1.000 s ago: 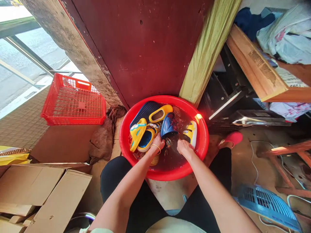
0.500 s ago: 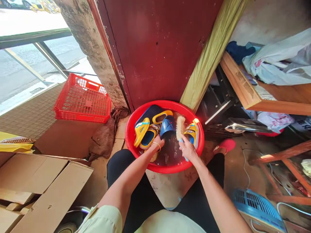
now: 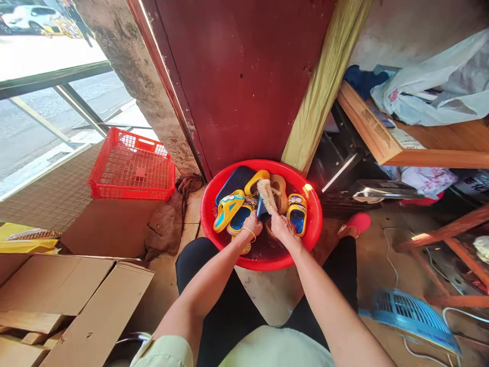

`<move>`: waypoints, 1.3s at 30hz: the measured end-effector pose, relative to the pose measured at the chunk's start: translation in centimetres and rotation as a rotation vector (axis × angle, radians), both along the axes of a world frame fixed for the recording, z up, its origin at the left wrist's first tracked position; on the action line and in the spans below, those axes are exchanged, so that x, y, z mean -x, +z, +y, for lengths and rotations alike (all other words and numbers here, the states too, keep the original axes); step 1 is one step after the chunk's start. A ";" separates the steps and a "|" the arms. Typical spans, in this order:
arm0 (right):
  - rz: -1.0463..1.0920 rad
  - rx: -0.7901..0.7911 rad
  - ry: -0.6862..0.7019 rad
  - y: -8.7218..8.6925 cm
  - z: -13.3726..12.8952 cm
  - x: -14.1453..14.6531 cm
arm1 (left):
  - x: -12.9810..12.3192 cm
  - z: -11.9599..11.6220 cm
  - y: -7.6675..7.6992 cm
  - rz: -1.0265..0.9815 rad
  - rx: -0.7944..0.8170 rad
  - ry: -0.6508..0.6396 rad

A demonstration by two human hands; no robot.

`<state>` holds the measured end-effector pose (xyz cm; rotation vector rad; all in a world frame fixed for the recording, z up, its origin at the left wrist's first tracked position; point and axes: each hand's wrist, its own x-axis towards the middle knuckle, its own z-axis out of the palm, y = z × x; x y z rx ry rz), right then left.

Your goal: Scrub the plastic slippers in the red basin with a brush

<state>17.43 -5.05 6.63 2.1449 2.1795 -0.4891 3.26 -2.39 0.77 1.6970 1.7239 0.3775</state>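
A red tub (image 3: 318,224) of murky water stands between my knees with several slippers in it. My left hand (image 3: 252,224) is closed on a dark blue slipper (image 3: 261,209), most of it hidden behind the brush. In my right hand (image 3: 282,228) is a scrub brush (image 3: 264,187) with pale bristles, held over the blue slipper; whether they touch I cannot tell. Yellow slippers (image 3: 228,208) with blue insoles lie left of my left hand. Another yellow slipper (image 3: 297,213) rests against the tub's right side. A tan slipper (image 3: 280,191) and a dark sole (image 3: 233,183) sit at the back.
A red plastic crate (image 3: 133,163) stands on the left, beside a brown cloth (image 3: 164,224) and cardboard boxes (image 3: 95,306). Behind the tub is a dark red door (image 3: 244,102). To the right are a wooden shelf (image 3: 439,158), a blue fan (image 3: 412,316) and a wooden stool (image 3: 454,260).
My right hand has swung the brush left, from beside the blue slipper to over it. The tan slipper now shows more clearly. The view has shifted slightly.
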 end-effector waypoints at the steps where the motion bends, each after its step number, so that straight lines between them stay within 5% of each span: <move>1: -0.002 0.008 -0.025 -0.2 0.0 -0.3 | -0.3 0.2 0.0 0.012 0.009 -0.030; 7: 0.007 -0.044 -0.035 1.1 -1.0 -2.2 | -0.8 0.1 0.6 -0.006 0.004 -0.051; 12: -0.017 -0.058 0.077 1.1 -2.6 -0.8 | -0.4 -0.2 0.9 -0.067 -0.028 -0.011; 17: 0.114 -0.060 -0.054 0.7 -1.0 -1.2 | 0.3 0.1 1.2 -0.176 -0.108 0.060; 21: 0.283 -0.167 -0.234 0.5 0.4 -4.0 | 1.4 0.7 2.1 -0.561 -0.104 0.151; 24: 0.419 -0.239 -0.189 -0.2 -0.1 -5.7 | 2.1 1.2 3.0 -0.914 0.011 0.156; 28: 0.477 -0.091 -0.115 -2.1 -2.1 -6.2 | 2.9 1.9 3.7 -1.100 0.113 0.247; 32: 0.412 -0.037 -0.176 -3.3 -3.7 -5.9 | 3.1 2.4 3.4 -1.066 0.170 0.347; 39: 0.222 0.099 -0.080 -1.5 -4.5 -4.7 | 2.0 1.6 3.6 -1.128 0.311 0.375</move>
